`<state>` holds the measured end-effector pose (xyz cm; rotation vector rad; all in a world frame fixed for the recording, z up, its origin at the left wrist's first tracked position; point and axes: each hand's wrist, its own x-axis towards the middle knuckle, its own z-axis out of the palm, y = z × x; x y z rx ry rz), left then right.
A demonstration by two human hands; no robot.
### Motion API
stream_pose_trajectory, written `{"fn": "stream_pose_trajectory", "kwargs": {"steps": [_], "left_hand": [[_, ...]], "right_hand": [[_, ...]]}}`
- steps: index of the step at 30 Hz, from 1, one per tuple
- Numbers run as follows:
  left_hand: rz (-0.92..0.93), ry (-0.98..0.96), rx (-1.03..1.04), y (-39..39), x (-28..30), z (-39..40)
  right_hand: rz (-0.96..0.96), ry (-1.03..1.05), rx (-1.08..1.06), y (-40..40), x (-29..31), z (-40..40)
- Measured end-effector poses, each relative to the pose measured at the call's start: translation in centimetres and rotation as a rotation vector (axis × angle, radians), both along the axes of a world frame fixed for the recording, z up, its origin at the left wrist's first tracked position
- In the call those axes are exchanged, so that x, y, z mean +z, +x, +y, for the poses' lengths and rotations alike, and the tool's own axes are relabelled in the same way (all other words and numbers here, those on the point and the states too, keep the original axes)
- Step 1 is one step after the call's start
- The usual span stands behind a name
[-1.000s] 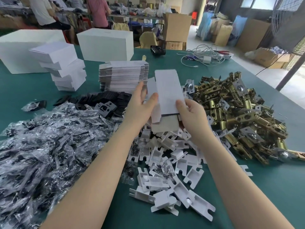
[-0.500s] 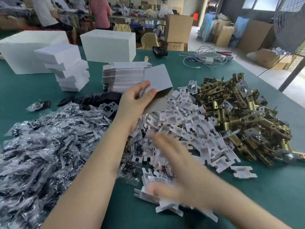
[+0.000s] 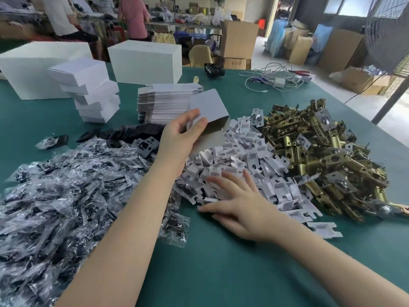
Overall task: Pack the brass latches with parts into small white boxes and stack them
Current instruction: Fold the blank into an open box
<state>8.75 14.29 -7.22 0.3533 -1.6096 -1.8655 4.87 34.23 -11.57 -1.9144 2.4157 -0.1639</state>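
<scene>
**One box open, a mountain of latches to go**

The small white box (image 3: 209, 109) is up off the table, held in the left hand (image 3: 179, 138), thumb over its top face and fingers curled underneath, open mouth tilted toward the parts. It looks empty from here, nothing packed in it yet. Just below it, the right hand (image 3: 241, 207) lies on the near edge of the white card inserts (image 3: 247, 160), fingers spread and fairly straight; whether it has one pinched underneath, I can't tell. Right of the inserts sits the heap of brass latches (image 3: 327, 156), large and tangled, touching the inserts along its left side. On the other side, clear bags of dark small parts (image 3: 66, 191) sprawl across the green table (image 3: 221, 273).

Further back, the flat box blanks (image 3: 168, 103) stand in a thick pile just behind the held box. Left of them a leaning stack of finished boxes (image 3: 90, 91), only several high. So the judgement: early going. A handful done, this one barely begun, and the latch heap says plenty is left.
</scene>
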Motion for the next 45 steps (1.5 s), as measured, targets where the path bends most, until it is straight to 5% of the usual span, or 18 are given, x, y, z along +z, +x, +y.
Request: {"fn": "stream_pose_trajectory", "kwargs": {"steps": [4, 9, 18, 21, 26, 32, 45], "left_hand": [[-0.014, 0.023, -0.009, -0.1, 0.0, 0.2], [-0.065, 0.031, -0.039, -0.1, 0.2, 0.9], [-0.119, 0.181, -0.015, 0.4, 1.3, 1.5], [-0.065, 0.285, -0.157, 0.5, 1.4, 1.3], [-0.068, 0.122, -0.315, 1.3, 1.2, 0.2], [-0.063, -0.062, -0.294, 1.8, 1.1, -1.0], [-0.182, -0.14, -0.211, 2.2, 1.8, -0.9]], "right_hand": [[-0.536, -0.393, -0.169, -0.7, 1.7, -1.3], [-0.855, -0.907, -0.479, -3.0, 5.3, -4.6], [-0.855, -0.747, -0.249, -4.4, 5.1, -5.7], [-0.885, -0.792, -0.253, -4.4, 5.3, -5.4], [-1.038, -0.894, -0.33, -5.1, 6.1, -4.5], [-1.433, -0.791, -0.165, -6.5, 6.4, -3.6], [-1.11, -0.827, -0.174, -6.2, 6.3, -3.2]]}}
